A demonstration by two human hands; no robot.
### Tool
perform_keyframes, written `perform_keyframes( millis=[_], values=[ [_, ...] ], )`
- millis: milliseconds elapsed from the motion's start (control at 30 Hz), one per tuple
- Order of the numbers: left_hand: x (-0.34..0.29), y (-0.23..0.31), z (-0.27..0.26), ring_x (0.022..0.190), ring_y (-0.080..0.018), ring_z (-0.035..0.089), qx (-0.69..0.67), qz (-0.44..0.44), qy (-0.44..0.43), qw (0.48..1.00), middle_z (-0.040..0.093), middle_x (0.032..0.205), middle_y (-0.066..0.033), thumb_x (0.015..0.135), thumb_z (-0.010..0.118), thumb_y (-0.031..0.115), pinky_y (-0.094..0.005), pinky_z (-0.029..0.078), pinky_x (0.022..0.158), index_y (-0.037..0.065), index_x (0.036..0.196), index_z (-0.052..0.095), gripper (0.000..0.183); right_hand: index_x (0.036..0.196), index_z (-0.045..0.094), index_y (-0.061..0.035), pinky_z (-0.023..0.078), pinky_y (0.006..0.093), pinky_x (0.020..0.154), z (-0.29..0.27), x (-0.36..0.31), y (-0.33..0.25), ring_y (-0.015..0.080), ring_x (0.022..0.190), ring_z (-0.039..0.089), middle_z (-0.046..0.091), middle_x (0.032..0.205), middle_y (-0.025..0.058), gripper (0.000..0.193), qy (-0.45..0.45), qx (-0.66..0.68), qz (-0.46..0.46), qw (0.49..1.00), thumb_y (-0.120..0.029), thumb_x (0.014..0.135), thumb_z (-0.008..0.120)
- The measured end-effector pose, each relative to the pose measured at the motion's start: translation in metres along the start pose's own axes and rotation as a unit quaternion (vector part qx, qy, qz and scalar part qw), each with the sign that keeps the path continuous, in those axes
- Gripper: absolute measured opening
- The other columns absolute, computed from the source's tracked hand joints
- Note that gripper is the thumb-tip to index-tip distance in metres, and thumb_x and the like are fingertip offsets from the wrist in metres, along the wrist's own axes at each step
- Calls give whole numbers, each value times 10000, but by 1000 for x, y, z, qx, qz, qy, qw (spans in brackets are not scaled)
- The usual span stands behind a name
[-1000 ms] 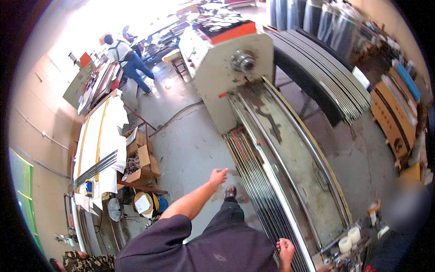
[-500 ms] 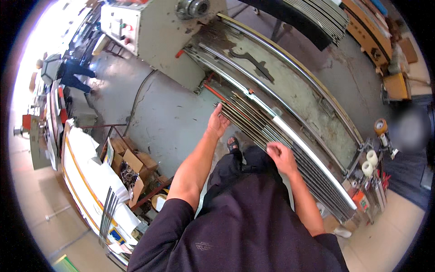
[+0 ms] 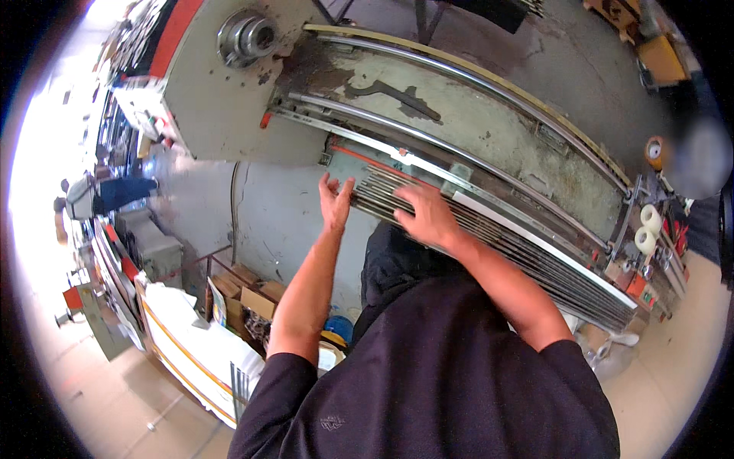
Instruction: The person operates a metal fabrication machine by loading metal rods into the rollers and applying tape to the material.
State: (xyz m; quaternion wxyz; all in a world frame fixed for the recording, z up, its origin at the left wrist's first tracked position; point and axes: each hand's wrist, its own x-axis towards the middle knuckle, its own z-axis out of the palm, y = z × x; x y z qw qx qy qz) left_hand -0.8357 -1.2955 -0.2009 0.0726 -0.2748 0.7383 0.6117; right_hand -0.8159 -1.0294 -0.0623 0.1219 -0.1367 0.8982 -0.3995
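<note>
A bundle of long thin metal rods lies side by side in front of me along the near side of a long machine bed. At the rods' left ends my left hand is raised, its fingers apart and the palm beside the tips. My right hand hovers over or rests on the rods a little further right; its fingers are spread and slightly blurred, with nothing visible in them. Whether it touches the rods I cannot tell. Behind the bundle run a white bar and a red rod.
A dark hook-shaped wrench lies on the machine bed. To the left stands the grey machine housing with a round chuck. White rolls stand at the bed's right end. Behind my left arm are cardboard boxes and a white-covered table.
My right hand has moved left along the rods and opened over them. My left hand has turned more upright at their ends. The view has shifted and turned.
</note>
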Motion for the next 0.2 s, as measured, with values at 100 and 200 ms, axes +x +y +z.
perform_keyframes(
  millis=[100, 200],
  values=[
    [59, 36, 9, 1437, -309, 552, 177, 99, -219, 954, 564, 1557, -236, 945, 854, 411, -430, 454, 1186, 61, 1600, 460, 841, 1187, 785, -52, 572, 425, 1021, -4, -44, -9, 309, 1142, 748, 784, 1237, 146, 327, -145, 178, 14, 973, -304, 986, 732],
    [91, 96, 48, 1475, -310, 529, 277, 71, -441, 851, 537, 1597, -246, 950, 852, 405, -433, 445, 1202, 95, 1607, 474, 819, 1219, 800, -84, 542, 428, 1081, -7, -61, -6, 253, 1199, 738, 787, 1271, 134, 348, -284, 273, 68, 917, -354, 1016, 721]
  ],
)
